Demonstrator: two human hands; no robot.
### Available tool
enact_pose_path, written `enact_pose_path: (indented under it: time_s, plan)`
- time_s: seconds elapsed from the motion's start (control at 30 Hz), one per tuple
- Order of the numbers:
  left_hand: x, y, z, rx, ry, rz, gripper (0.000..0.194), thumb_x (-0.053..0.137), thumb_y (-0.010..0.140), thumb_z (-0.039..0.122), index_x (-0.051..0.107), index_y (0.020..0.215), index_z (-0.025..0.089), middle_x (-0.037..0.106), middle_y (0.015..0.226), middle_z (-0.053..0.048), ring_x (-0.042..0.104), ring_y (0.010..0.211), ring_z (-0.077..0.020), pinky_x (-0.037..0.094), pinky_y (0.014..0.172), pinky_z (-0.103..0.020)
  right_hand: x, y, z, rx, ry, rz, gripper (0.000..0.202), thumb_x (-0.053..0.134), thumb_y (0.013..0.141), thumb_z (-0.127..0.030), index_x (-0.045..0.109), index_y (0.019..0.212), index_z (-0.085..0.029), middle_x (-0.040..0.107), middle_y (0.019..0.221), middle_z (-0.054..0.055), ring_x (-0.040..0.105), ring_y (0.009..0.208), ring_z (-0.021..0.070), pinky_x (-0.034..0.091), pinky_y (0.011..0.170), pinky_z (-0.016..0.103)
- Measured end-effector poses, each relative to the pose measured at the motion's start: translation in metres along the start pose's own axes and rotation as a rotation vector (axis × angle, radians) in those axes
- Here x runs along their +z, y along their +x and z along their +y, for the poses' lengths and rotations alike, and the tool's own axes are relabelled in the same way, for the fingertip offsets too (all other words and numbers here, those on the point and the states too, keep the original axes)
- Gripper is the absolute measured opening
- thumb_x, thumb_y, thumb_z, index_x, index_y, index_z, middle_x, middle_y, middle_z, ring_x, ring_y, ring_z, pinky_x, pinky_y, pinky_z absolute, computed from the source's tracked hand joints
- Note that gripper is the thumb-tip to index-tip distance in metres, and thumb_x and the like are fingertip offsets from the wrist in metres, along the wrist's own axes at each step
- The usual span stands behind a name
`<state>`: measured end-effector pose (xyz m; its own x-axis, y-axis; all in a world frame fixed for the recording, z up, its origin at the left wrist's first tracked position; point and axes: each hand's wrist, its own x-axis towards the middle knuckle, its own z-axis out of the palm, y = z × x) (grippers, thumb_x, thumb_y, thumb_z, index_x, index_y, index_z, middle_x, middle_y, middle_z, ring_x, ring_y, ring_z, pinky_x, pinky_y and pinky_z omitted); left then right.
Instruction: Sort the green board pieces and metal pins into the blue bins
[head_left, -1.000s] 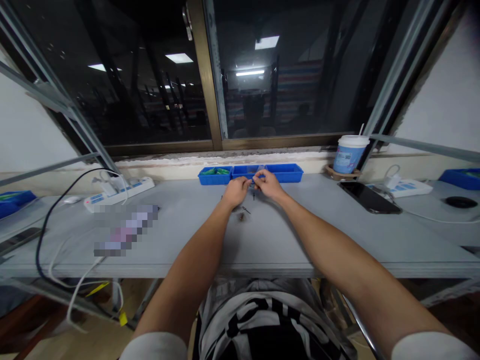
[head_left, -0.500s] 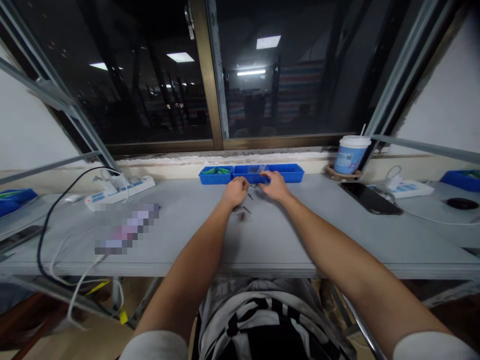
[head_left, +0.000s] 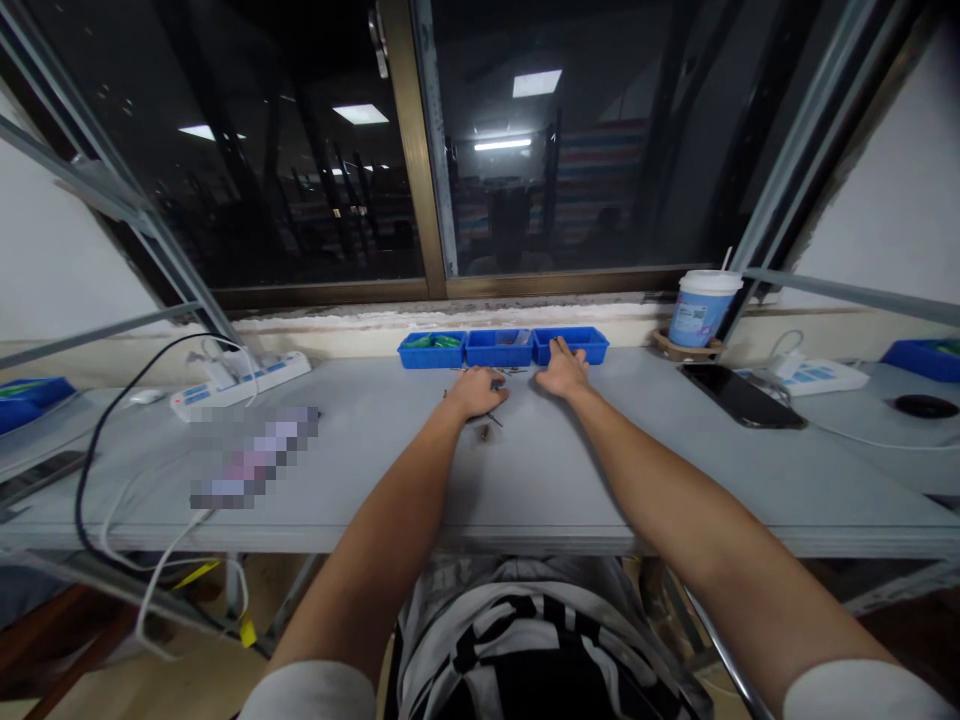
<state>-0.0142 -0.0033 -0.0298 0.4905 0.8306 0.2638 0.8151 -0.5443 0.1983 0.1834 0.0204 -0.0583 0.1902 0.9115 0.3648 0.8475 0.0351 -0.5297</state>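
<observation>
My left hand (head_left: 477, 392) is low over the grey table, among small dark parts. Its fingers are bent at a dark piece, too small to name. My right hand (head_left: 564, 372) reaches to the front edge of the right blue bin (head_left: 592, 352), its fingers apart and partly over the bin; nothing shows in them. The middle blue bin (head_left: 498, 356) holds a clear packet, and the left blue bin (head_left: 432, 358) holds green packets. Several thin dark pieces (head_left: 514, 371) lie before the middle bin. A small brown part (head_left: 485, 434) rests nearer me.
At right stand a blue cup (head_left: 701, 312) on a brown holder and a black phone (head_left: 742, 396). White power strips lie at left (head_left: 281, 372) and right (head_left: 832, 377), with cables. The window (head_left: 555, 200) rises behind the table.
My right hand has moved right and away from my left hand, to the right bin. My left hand has come slightly nearer me and turned palm down.
</observation>
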Motion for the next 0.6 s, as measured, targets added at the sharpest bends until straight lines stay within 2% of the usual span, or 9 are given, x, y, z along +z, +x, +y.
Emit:
enact_pose_path:
  time_s: [0.13,0.3,0.43,0.6]
  plan:
    - [-0.002,-0.001,0.001,0.044,-0.001,-0.047,0.022,0.056,0.078,0.031,0.072,0.091,0.024,0.068,0.109,-0.004,0.058,0.105,-0.0229,0.041,0.094,-0.034,0.002,0.001,0.001,0.004,0.034,-0.003,0.081,0.061,0.064,-0.03,0.034,0.139,-0.016,0.021,0.151,0.014,0.03,0.126,0.0404,0.033,0.096,0.054]
    - [-0.003,0.0,-0.001,0.067,0.007,-0.05,0.021,0.053,0.08,0.027,0.073,0.084,0.025,0.07,0.101,-0.003,0.06,0.099,-0.0205,0.042,0.092,-0.032,-0.004,-0.003,-0.007,0.008,0.028,0.019,0.079,0.061,0.066,-0.032,0.034,0.138,-0.016,0.022,0.15,0.016,0.03,0.127,0.0393,0.031,0.099,0.053]
    - [-0.002,0.001,-0.001,0.026,0.021,-0.042,0.019,0.054,0.081,0.027,0.072,0.085,0.024,0.07,0.1,-0.004,0.06,0.097,-0.0213,0.041,0.092,-0.034,-0.005,-0.006,-0.014,-0.08,0.061,0.12,0.065,0.058,0.071,-0.032,0.041,0.132,-0.016,0.031,0.144,0.017,0.03,0.126,0.0363,0.029,0.1,0.052]
    - [0.001,0.002,-0.001,-0.022,0.006,-0.051,0.018,0.053,0.082,0.028,0.07,0.083,0.021,0.069,0.099,-0.007,0.058,0.099,-0.025,0.041,0.09,-0.039,-0.005,-0.011,-0.024,-0.271,0.076,0.101,0.048,0.058,0.071,-0.027,0.055,0.118,-0.014,0.048,0.129,0.016,0.038,0.121,0.0305,0.031,0.1,0.044]
